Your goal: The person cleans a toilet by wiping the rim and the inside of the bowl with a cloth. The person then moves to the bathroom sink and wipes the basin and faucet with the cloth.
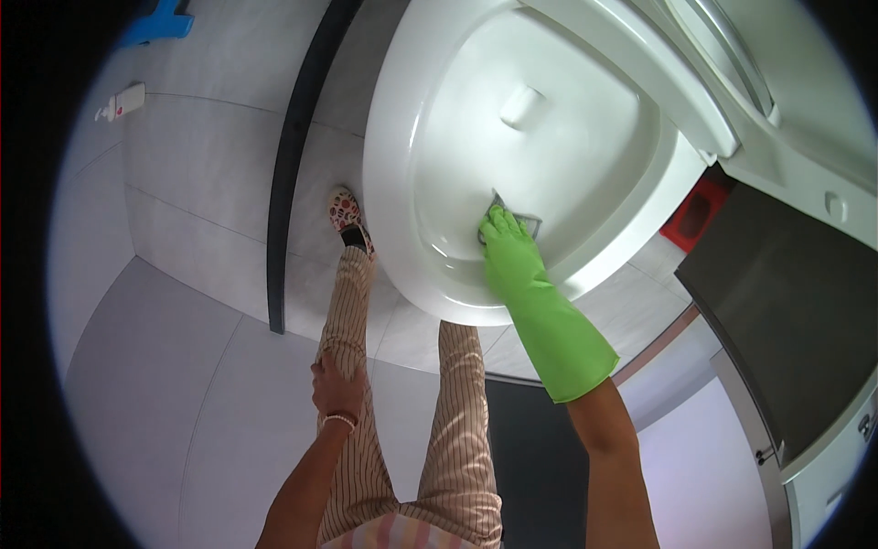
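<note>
Pale grey tiled bathroom floor [183, 384], crossed by a dark strip [288, 174] running from the top of the frame down to centre left. White toilet bowl [393, 183] filling the upper centre, seat and lid [658, 82] tipped up toward the upper right, so the inner wall lies bare for reaching. Right hand [508, 242] in a long green rubber glove [558, 329], thrust down into the bowl at frame centre. Grip closed down onto a grey scrubbing pad [521, 220], fingers flat over it, pinning it against the lower inner wall; only the pad's upper and right edges peeking out past the fingertips, the rest hidden beneath the glove. Glove likely worn to keep skin off bowl and water. Left hand [337, 389], bare, with a pale bracelet at the wrist, at lower centre left, well apart from the bowl, resting palm-down on the left thigh of striped trousers [457, 430], apparently as a brace while bending; grip loose, holding nothing. Patterned slipper [346, 212] just beside the bowl's left edge. White bottle [123, 102] lying on the floor at upper left, a blue object [160, 23] beyond it. Red item [697, 215] on the floor at right, beside a dark-topped cabinet [786, 320].
</note>
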The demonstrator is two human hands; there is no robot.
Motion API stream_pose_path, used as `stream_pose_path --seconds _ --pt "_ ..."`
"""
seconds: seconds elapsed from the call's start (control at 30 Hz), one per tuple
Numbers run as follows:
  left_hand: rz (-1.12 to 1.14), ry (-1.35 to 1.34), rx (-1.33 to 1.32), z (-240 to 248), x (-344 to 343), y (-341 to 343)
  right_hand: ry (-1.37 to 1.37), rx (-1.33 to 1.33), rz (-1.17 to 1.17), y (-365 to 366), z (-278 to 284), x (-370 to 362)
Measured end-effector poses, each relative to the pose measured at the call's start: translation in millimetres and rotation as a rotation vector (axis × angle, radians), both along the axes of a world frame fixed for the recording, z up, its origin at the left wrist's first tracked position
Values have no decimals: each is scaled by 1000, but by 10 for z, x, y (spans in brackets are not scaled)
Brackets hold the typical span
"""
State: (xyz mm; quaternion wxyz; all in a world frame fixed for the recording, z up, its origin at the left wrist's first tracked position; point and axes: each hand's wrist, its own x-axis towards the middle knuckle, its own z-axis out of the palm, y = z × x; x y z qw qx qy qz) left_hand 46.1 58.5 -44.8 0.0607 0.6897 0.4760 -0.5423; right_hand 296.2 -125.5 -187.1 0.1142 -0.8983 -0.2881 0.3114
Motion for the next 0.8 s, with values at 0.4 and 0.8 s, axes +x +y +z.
stream_pose_path --seconds 0.4,0.8 --pt "75 -40 -26 -54 -13 40 -9 -68 -188 -48 -965 1920" --pt "118 -53 -9 27 81 190 250 120 -487 152 -803 688"
